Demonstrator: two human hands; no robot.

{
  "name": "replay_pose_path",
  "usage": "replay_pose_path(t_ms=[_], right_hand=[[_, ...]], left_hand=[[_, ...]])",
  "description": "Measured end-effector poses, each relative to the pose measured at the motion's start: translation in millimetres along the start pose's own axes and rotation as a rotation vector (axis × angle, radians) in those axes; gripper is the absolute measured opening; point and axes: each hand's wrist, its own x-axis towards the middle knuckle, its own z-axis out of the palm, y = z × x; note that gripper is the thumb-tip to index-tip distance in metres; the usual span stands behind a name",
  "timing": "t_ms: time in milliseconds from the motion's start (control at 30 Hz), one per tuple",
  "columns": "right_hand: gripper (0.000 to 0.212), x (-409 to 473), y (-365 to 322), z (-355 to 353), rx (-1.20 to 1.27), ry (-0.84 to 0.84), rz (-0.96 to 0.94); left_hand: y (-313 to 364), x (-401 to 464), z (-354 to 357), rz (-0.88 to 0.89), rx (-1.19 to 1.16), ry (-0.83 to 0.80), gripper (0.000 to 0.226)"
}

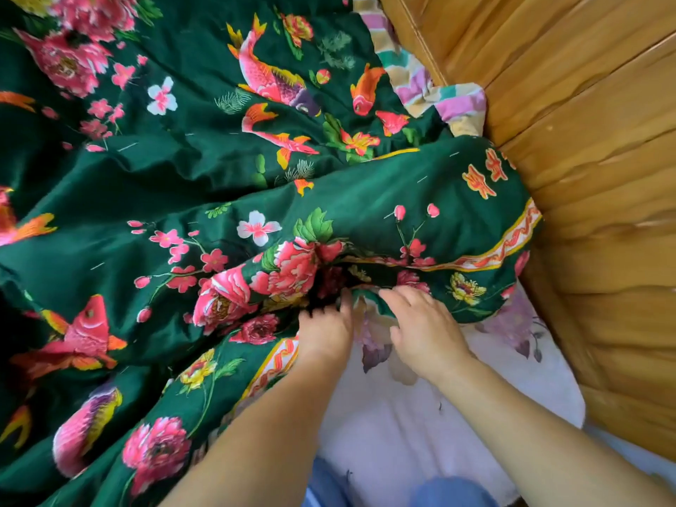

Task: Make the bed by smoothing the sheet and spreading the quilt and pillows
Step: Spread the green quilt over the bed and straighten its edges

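Observation:
A dark green quilt printed with pink flowers and orange fish covers most of the bed in deep folds. Its bordered edge is bunched near the lower middle. My left hand grips that edge, fingers tucked into the fold. My right hand holds the same edge just to the right, fingers curled over the green cloth. Below the hands lies the pale pink sheet with faint purple flower prints. A striped pastel pillow or cloth peeks out beyond the quilt at the upper right.
A wooden panelled wall or headboard runs along the right side, close against the bed. My knees in blue cloth show at the bottom edge.

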Motion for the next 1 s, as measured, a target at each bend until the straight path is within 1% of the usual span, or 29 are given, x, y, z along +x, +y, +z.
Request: replay_pose_path(t_ms=[33,100,133,267,300,367,400,433,500,533,567,600,667,700,767,800,833,900,1000], right_hand=[[0.060,-1,1,2,0.002,-0.032,-0.006],[0.067,-6,3,7,0.018,-0.089,0.008],[0.071,-10,5,9,0.031,-0.089,0.021],[0.087,-19,19,15,0.068,-0.147,0.061],[0.090,-22,25,15,0.070,-0.159,0.058],[0.087,-30,37,14,0.101,-0.176,0.039],[0.081,-37,41,14,0.127,-0.181,0.027],[0.071,-49,47,16,0.153,-0.157,-0.002],[0.041,-74,57,16,0.171,-0.080,-0.028],[0.034,-89,61,13,0.194,-0.037,-0.026],[0.031,-104,66,8,0.221,0.015,-0.037],[0.029,-118,70,2,0.231,0.055,-0.062],[0.028,-138,73,-12,0.164,0.107,-0.155],[0.028,-158,78,-19,0.119,0.125,-0.222],[0.027,-180,78,-27,0.081,0.158,-0.310],[0.027,-190,80,-31,0.094,0.176,-0.320],[0.027,-206,86,-33,0.129,0.188,-0.317],[0.028,-218,88,-36,0.181,0.185,-0.300],[0.035,-241,92,-33,0.276,0.152,-0.322]], left_hand=[[-2,0,-2,0.009,-0.026,0.012,0.069],[-1,-8,-11,0.025,-0.123,0.030,0.048],[3,-14,-22,0.030,-0.173,0.030,0.038],[16,-38,-54,0.081,-0.424,-0.065,0.014],[18,-45,-58,0.105,-0.503,-0.100,0.012],[21,-66,-64,0.174,-0.621,-0.176,0.017],[24,-77,-65,0.202,-0.653,-0.202,0.019],[31,-94,-65,0.209,-0.665,-0.200,0.020],[44,-123,-63,0.201,-0.651,-0.159,0.021],[53,-136,-61,0.192,-0.596,-0.120,0.022],[65,-148,-56,0.182,-0.494,-0.058,0.027],[80,-160,-51,0.161,-0.363,0.012,0.040],[110,-176,-43,0.101,-0.139,0.122,0.077],[133,-189,-39,0.086,-0.091,0.183,0.090],[160,-204,-40,0.066,-0.111,0.283,0.110],[170,-211,-41,0.056,-0.134,0.302,0.115],[181,-222,-41,0.054,-0.152,0.304,0.116],[185,-233,-43,0.052,-0.178,0.293,0.111],[192,-253,-33,0.003,-0.244,0.343,0.100]])
